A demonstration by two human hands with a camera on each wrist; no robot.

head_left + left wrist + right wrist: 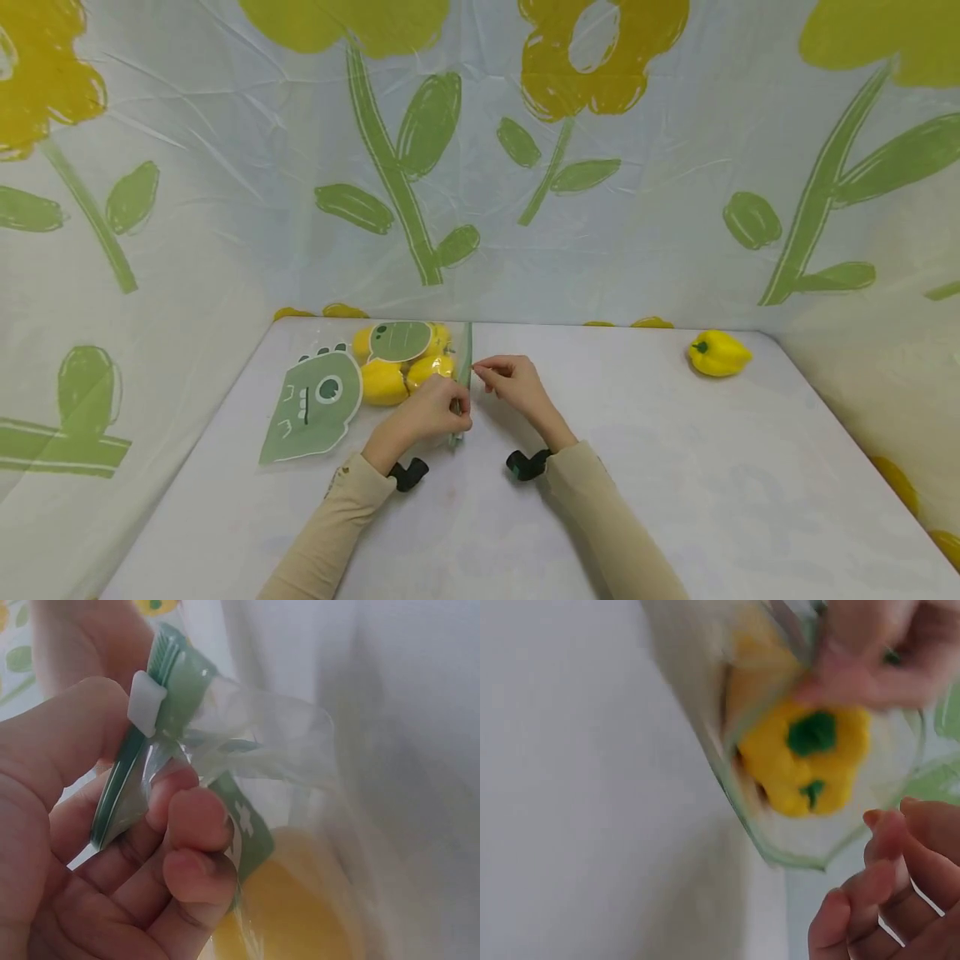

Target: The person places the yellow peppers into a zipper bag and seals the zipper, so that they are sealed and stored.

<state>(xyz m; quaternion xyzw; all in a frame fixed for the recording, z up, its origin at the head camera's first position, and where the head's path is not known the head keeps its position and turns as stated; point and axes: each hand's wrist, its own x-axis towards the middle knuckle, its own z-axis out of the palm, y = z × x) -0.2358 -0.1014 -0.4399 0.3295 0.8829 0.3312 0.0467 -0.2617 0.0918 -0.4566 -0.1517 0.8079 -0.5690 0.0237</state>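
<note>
A clear zip bag with a green monster print lies on the table, holding several yellow fruits or vegetables. Inside its spread mouth, in the right wrist view, are yellow bell peppers with green stems. My left hand pinches the bag's green zip edge, thumb beside a white slider. Across the mouth, my right hand has thumb and index fingertips together at the rim and pinches it; its other fingers are curled.
Another yellow bell pepper lies at the back right of the white table. A flower-printed cloth hangs behind and at the sides. Black wrist cameras sit on both wrists.
</note>
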